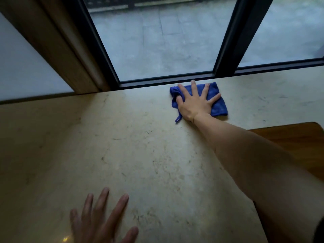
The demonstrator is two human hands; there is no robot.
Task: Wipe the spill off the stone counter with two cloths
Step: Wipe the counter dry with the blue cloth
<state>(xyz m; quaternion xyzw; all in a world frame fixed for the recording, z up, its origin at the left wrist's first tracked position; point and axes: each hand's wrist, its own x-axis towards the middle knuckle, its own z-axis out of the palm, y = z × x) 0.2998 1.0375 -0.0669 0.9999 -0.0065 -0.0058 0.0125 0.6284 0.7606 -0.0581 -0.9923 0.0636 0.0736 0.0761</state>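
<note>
Blue cloth (216, 100) lies flat on the beige stone tabletop (122, 146), close to the dark window frame (166, 81). The right hand (194, 100) presses down on it, fingers spread wide. The left hand (100, 220) rests open near the front edge, holding nothing.

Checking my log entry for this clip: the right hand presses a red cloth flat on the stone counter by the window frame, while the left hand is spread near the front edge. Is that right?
Not quite: the cloth is blue, not red, as the head view shows. The rest stands: the right hand presses it flat on the stone counter by the window frame, and the left hand is spread near the front edge.
</note>
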